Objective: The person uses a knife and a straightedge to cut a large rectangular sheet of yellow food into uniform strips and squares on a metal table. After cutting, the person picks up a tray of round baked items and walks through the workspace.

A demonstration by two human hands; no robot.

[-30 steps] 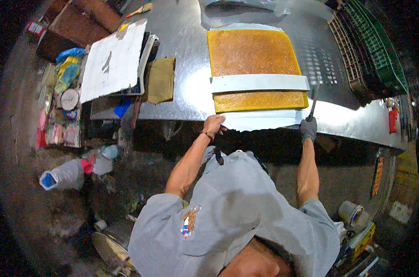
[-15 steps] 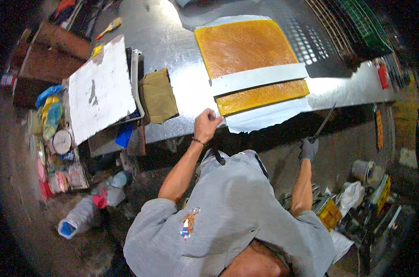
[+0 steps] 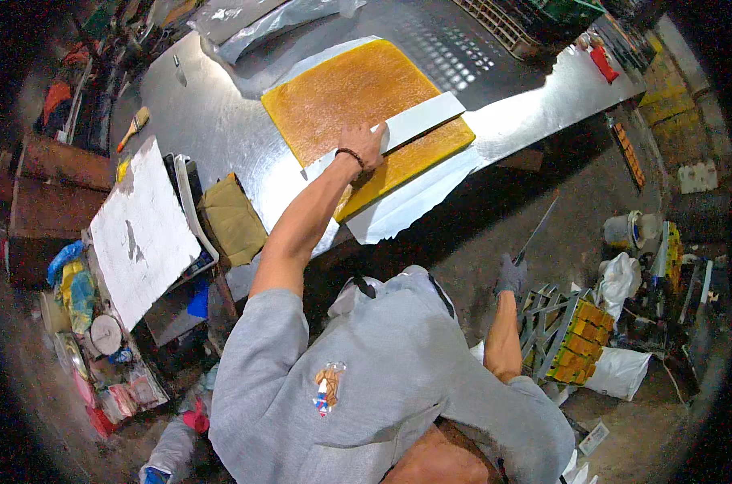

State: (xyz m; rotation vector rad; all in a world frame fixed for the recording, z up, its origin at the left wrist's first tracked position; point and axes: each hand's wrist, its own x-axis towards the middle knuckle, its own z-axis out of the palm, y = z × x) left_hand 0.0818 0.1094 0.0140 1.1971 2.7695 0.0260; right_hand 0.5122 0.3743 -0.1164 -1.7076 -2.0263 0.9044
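A flat amber-yellow slab (image 3: 346,93) with a glossy, grainy top lies on a white sheet (image 3: 410,206) on the metal table. Across the slab runs a long, straight white strip (image 3: 426,115), its left end passing over the slab's edge. My bare left hand (image 3: 363,147) is on the strip near its middle, thumb and fingers closed about it; some fingertips are hidden. Off the table's front edge, low on the right, my gloved right hand (image 3: 511,274) is closed round the handle of a long thin knife (image 3: 539,230), its blade slanting up and away.
Left on the metal table (image 3: 221,105) are a worn white board (image 3: 136,234), a folded brown piece (image 3: 231,218) and a paintbrush (image 3: 134,127). A crate (image 3: 503,28) stands at the back. Yellow blocks (image 3: 580,343) and a bucket (image 3: 624,230) sit on the floor at right.
My left hand has moved from the slab's near left corner up onto the white strip. My right hand still holds the knife beside the table. The whole view has turned and shifted.
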